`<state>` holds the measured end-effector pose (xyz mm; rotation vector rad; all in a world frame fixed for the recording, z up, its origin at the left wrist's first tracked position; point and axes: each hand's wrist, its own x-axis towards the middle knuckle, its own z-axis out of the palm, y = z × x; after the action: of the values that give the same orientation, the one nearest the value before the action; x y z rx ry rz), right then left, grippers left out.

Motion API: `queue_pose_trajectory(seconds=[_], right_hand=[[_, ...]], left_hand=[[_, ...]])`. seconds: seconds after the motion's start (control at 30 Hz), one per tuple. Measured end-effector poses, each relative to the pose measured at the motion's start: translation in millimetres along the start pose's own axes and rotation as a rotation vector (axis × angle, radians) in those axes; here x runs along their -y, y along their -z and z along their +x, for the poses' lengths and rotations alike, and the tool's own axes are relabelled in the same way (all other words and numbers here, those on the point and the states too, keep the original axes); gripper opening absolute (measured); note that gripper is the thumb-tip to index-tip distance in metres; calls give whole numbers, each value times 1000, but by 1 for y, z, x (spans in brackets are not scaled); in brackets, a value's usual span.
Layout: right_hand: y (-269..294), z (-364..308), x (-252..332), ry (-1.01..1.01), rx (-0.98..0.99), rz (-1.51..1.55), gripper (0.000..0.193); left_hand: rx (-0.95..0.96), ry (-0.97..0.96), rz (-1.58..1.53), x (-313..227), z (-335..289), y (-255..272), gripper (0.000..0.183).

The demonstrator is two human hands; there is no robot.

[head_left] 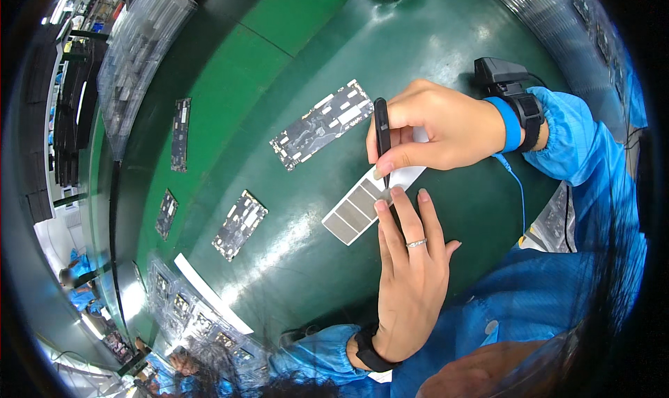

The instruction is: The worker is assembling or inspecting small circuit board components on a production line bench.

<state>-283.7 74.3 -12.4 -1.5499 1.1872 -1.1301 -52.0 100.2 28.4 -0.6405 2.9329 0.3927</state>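
My right hand (439,126) pinches a slim black pen-like tool (382,130) between thumb and fingers, its narrow tip pointing down at a white strip (414,178). Grey rectangular stickers (352,213) sit in a row on that strip's lower left part. Fingers stretched, my left hand (414,272) rests with its fingertips at the strip's edge, close to the tool tip. Part of the strip is hidden under my right hand. Just beyond it lies a long dark circuit board (324,125) with white patches.
A smaller circuit board (240,225) lies on the green table (300,272), with two more boards (180,133) farther left. Clear plastic trays (143,57) stand at the far left and upper right. A blue cord (517,178) hangs from my right wristband.
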Motion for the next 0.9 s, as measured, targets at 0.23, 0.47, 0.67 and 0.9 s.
queue_pose_trajectory(seconds=[0.23, 0.47, 0.67, 0.9], right_hand=[[9, -3, 9, -17, 42, -64, 17], [41, 40, 13, -122, -207, 140, 25], [35, 62, -17, -119, -200, 138, 28], [36, 65, -18, -146, -260, 126, 29]], left_hand=[[24, -17, 88, -6, 5, 3, 82], [-58, 31, 49, 8, 23, 26, 75], [-225, 89, 101, 33, 74, 25, 77], [-212, 112, 79, 38, 81, 16, 84]])
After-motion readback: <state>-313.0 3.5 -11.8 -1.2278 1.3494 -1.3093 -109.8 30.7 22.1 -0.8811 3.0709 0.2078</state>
